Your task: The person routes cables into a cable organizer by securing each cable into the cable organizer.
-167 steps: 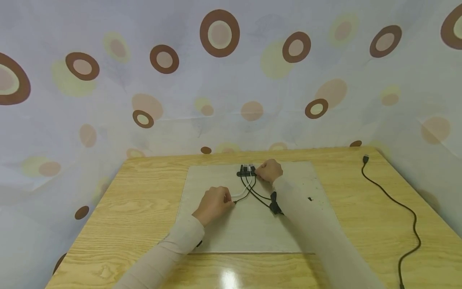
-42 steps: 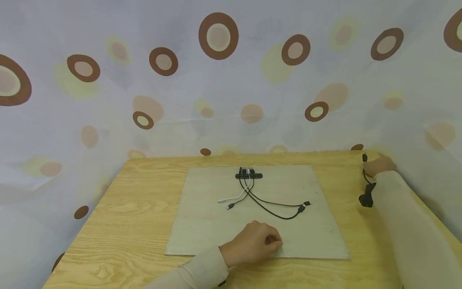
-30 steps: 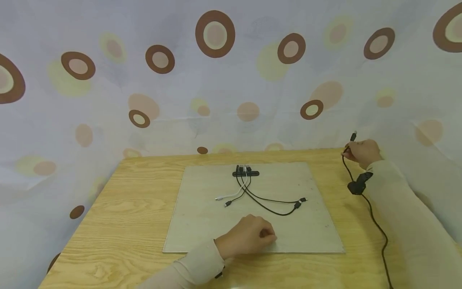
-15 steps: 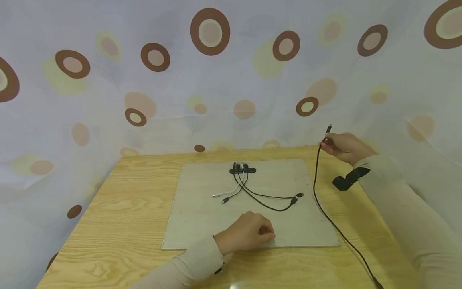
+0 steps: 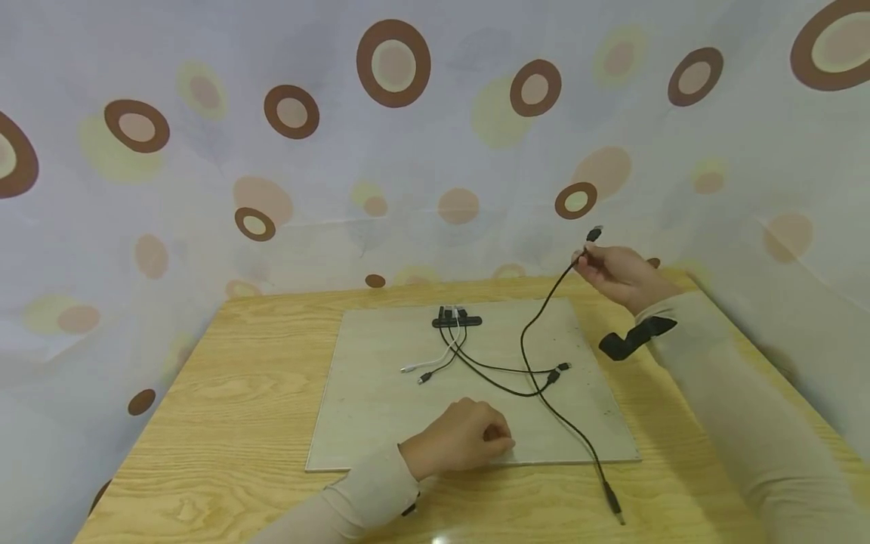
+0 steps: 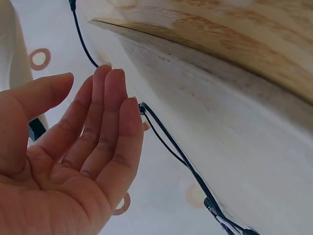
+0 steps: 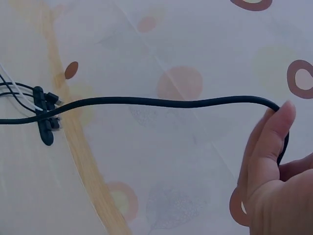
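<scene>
My right hand point(image 5: 621, 276) is raised above the back right of the board and pinches a black USB cable point(image 5: 522, 340) just below its upper plug point(image 5: 594, 234). The cable hangs down across the board, its lower plug point(image 5: 613, 499) near the front right. In the right wrist view the cable point(image 7: 186, 104) bends over the fingertips. Resting at the board's front edge, my left hand point(image 5: 462, 437) holds nothing; the left wrist view shows loosely bent fingers point(image 6: 129, 122). A black cable clip strip point(image 5: 473, 321) at the back of the board holds several cables.
The pale board point(image 5: 381, 408) lies on a wooden table point(image 5: 251, 378). A white cable point(image 5: 428, 367) and several black cables fan forward from the strip, two black plugs point(image 5: 553, 375) ending at the right. Patterned sheeting point(image 5: 326, 249) rises behind the table.
Earlier my right hand was at the clip strip, then reached the table's far right and took hold of the black cable. It has lifted the cable and moved left. My left hand moved to the front edge.
</scene>
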A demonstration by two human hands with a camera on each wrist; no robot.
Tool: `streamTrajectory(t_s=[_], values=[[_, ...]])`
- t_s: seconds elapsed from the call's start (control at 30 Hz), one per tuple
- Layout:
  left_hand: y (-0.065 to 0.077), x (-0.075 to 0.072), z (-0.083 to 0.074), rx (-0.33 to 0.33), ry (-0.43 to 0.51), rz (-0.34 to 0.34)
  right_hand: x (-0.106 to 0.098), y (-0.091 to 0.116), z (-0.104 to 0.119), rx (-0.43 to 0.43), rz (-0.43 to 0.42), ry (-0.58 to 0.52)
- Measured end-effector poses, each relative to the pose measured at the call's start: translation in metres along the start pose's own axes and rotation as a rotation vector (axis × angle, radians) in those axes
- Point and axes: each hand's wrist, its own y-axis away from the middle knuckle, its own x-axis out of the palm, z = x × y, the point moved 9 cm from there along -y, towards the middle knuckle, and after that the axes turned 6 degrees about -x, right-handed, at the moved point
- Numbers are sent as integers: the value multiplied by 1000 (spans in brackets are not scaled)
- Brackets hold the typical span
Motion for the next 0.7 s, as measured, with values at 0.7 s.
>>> streamTrajectory(t_s=[0.7], values=[[5,15,10,-154,-154,48,-19,-1,0,-119,-38,-180]])
